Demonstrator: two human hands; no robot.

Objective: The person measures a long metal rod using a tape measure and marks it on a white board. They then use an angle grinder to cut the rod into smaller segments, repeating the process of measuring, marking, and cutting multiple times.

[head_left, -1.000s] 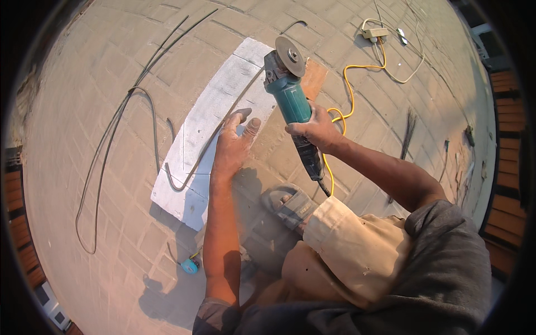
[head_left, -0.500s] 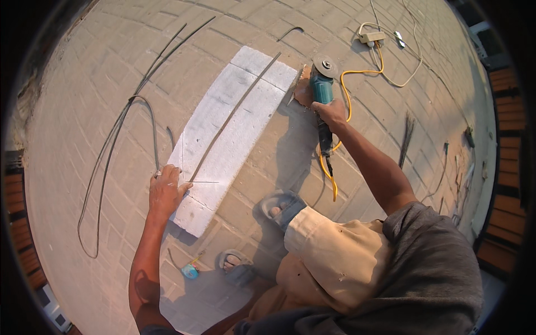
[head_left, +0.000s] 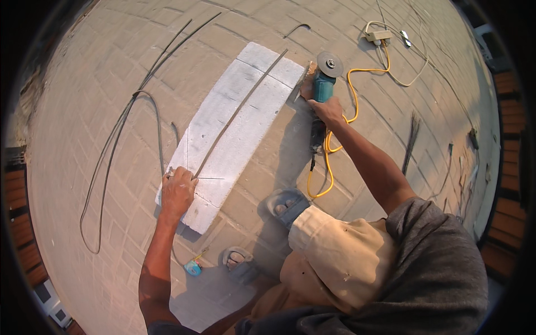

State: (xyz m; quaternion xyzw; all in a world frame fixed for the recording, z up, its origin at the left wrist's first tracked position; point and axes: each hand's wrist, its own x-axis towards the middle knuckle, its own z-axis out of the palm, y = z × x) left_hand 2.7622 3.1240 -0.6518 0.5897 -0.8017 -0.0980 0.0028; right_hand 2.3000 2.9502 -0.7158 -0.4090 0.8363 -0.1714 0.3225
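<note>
While hands [head_left: 327, 111] [head_left: 178, 190] grip grinder [head_left: 323, 87] and rod [head_left: 241, 106], any lettering is unreadable.

The left fingers [head_left: 181, 173] hide the near end of the rod [head_left: 239, 110].

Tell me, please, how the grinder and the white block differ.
Colour: the grinder is teal and black, while the block is white. Size: the block is much longer and wider than the grinder. State: the right hand holds the grinder, while the block lies on the paving with a rod along it. Both are elongated.
</note>
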